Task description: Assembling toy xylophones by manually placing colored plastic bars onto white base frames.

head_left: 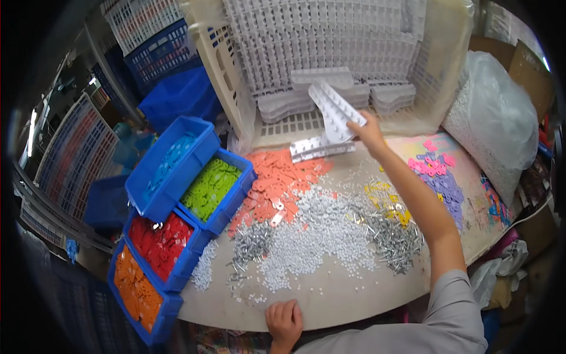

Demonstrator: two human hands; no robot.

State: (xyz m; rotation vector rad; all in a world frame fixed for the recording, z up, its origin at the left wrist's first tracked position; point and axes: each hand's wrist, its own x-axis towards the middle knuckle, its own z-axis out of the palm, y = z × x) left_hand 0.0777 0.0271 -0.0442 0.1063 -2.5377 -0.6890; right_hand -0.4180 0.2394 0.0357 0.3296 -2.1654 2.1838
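Observation:
My right hand [369, 133] reaches to the far side of the table and grips one end of a white moulded plastic strip [336, 111] with rows of small bumps. The strip tilts up to the left, in front of a cream crate [215, 76] tipped toward me and stacked with similar white strips [324, 35]. Just below it, another pale moulded strip [321, 148] lies on the table beside flat coral-coloured plastic pieces [274, 183]. At the table's near edge, my left hand [284, 321] rests with its fingers curled in, and nothing shows in it.
Small white beads [318, 236] and metal pins [395, 242] cover the middle of the table [348, 301]. Blue bins [171, 168] of blue, green, red and orange pieces stand left. Yellow, pink and purple pieces [445, 189] lie right, near a bulging clear bag [492, 118].

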